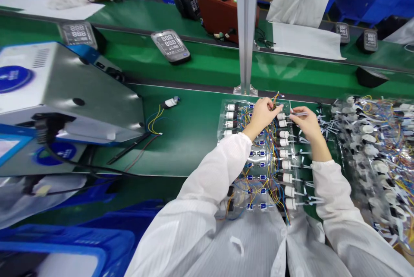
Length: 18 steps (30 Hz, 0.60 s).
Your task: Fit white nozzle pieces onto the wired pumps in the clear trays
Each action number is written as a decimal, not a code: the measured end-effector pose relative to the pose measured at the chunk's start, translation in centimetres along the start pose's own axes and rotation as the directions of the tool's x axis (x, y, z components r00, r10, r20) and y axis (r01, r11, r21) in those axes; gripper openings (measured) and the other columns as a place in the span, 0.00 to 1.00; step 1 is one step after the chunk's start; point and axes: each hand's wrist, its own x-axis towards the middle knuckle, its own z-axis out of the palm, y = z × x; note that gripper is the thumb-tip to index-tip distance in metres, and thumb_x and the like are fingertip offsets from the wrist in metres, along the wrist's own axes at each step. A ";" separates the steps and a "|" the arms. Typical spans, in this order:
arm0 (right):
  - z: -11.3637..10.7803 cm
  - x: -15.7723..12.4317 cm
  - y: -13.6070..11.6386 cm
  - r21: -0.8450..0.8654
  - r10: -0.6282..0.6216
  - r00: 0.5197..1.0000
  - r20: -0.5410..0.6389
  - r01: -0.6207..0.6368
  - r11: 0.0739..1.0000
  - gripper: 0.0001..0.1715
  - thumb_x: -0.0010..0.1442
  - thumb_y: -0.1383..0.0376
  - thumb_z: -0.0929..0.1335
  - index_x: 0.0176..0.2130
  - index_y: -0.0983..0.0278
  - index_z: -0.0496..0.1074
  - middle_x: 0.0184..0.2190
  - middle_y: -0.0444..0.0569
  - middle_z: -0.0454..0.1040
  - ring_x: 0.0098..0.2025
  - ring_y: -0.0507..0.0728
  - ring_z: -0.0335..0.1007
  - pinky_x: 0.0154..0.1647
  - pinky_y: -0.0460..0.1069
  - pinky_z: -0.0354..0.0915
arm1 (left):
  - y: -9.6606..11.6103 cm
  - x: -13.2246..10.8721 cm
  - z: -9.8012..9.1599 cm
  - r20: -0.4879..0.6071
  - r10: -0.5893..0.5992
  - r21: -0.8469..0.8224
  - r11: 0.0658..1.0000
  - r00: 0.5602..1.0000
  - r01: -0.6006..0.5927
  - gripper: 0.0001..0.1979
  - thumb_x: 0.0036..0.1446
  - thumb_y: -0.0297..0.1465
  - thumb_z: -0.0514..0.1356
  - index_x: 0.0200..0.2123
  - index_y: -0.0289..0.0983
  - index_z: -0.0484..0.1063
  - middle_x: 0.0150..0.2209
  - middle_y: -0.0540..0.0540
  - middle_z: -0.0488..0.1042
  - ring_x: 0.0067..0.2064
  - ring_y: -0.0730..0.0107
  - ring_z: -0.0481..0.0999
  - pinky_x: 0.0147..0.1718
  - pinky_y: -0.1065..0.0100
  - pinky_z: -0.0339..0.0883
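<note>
My left hand (262,115) pinches a small dark wired part (274,107) at the top edge of a clear plastic tray (226,199). The tray holds rows of white plastic-capped components (283,134), small blue connectors (262,165) and tangled yellow, red and blue wires. My right hand (307,124) grips a thin grey pin or tube (299,114) just right of the top white components. A white-sleeved forearm runs to each hand. Beside the tray on the right lies a heap of similar wired components in clear plastic (375,147).
A grey metal machine (71,96) fills the left of the green workbench (181,139), with a loose wired part (170,103) near it. Digital blood pressure monitors (170,46) sit on a green conveyor (207,63) beyond a metal post (246,22). Co-workers' white sleeves and blue crates lie beyond.
</note>
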 end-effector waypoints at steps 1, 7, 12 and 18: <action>-0.9 0.0 -0.8 0.029 -0.005 1.000 -0.027 0.006 1.000 0.25 0.51 0.53 0.79 0.44 0.60 0.76 0.41 0.47 0.81 0.32 0.52 0.74 0.33 0.46 0.70 | -0.2 0.1 -0.1 0.006 -0.024 0.055 0.998 1.000 0.023 0.15 0.63 0.42 0.66 0.33 0.39 0.68 0.32 0.47 0.72 0.38 0.61 0.73 0.44 0.59 0.67; -7.7 1.1 -4.9 -0.172 -0.170 0.946 -0.277 0.125 0.977 0.15 0.63 0.52 0.72 0.43 0.59 0.76 0.37 0.47 0.80 0.29 0.52 0.72 0.28 0.46 0.67 | -0.2 0.4 -0.8 -0.052 -0.053 0.234 0.970 0.997 0.064 0.21 0.65 0.30 0.61 0.59 0.34 0.64 0.53 0.33 0.74 0.56 0.50 0.75 0.56 0.51 0.67; -9.2 2.9 -4.9 -0.724 -0.092 0.992 -0.084 0.003 0.690 0.10 0.63 0.61 0.70 0.39 0.62 0.81 0.35 0.51 0.83 0.39 0.60 0.79 0.47 0.52 0.72 | 0.3 1.7 -1.6 0.154 0.240 0.344 0.896 0.958 -0.280 0.35 0.61 0.18 0.54 0.70 0.44 0.61 0.72 0.37 0.60 0.74 0.47 0.57 0.65 0.43 0.57; -8.1 3.4 -4.3 -0.891 0.074 0.994 -0.076 -0.101 0.442 0.11 0.59 0.67 0.69 0.38 0.64 0.83 0.39 0.59 0.84 0.47 0.65 0.81 0.54 0.54 0.71 | -0.2 1.8 -0.2 0.450 0.285 0.316 0.835 0.846 -0.450 0.18 0.68 0.28 0.53 0.54 0.43 0.79 0.63 0.42 0.74 0.63 0.54 0.68 0.62 0.47 0.58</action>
